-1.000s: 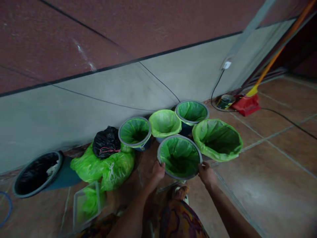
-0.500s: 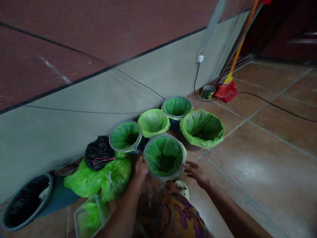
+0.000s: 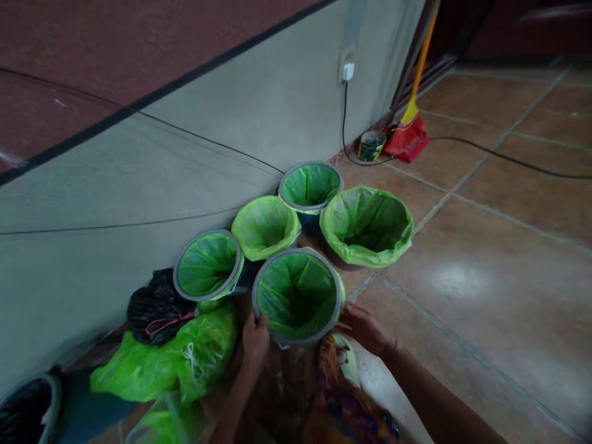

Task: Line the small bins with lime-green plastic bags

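A round trash bin (image 3: pixel 296 341) with a grey rim and a green liner bag (image 3: pixel 289 290) inside stands in front of me, its mouth facing up. My left hand (image 3: pixel 256 338) grips the near left of its rim, thumb over the edge. On the bin's other side, my right hand (image 3: pixel 366 328) has its fingers stretched out against the outer wall, not wrapped around it; the fingertips are partly hidden. Close behind it are a bin with pale green liner folded over its edge (image 3: pixel 266 228) and a wider lined bin (image 3: pixel 367 231).
Two more grey-rimmed lined bins (image 3: pixel 208 265) (image 3: pixel 311 185) stand by the wall. To the left lie a tied black bag (image 3: pixel 160 308), a knotted green bag (image 3: pixel 161 367), a clear container (image 3: pixel 161 419) and a black-lined bin (image 3: pixel 55 401). A tin (image 3: pixel 371 146), red broom (image 3: pixel 407 139) and cable (image 3: pixel 509 161) are farther right.
The view has shifted, and the bins appear farther left. My left thumb now shows over the rim; the right fingers have slid lower along the bin's side.
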Demonstrator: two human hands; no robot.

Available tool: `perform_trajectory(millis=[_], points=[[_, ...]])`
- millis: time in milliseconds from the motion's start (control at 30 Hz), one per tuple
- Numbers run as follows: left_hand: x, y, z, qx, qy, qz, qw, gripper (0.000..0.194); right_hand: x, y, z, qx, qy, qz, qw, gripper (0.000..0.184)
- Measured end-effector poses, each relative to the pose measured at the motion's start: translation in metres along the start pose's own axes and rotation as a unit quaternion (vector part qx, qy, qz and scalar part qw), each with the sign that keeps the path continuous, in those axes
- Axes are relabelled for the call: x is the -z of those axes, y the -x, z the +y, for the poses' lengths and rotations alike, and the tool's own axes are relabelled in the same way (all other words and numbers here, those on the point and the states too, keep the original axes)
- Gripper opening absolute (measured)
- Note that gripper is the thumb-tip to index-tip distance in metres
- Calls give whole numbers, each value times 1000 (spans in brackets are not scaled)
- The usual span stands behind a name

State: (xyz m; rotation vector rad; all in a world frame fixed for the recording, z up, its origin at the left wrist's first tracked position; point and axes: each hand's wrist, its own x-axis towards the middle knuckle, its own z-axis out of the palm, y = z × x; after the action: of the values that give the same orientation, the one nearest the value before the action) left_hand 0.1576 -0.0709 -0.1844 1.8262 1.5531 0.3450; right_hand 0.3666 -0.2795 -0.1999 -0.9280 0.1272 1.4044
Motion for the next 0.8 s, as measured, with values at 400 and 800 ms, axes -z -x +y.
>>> perform_trajectory(millis=[400,800], points=[[23,-18,-32,32,-65,76,994,33,-44,-36,9,22,-32,-6,999,25],[27,-3,-71,0,-207,108,972,40,-79,-39,-22,43,205,-2,978,46]])
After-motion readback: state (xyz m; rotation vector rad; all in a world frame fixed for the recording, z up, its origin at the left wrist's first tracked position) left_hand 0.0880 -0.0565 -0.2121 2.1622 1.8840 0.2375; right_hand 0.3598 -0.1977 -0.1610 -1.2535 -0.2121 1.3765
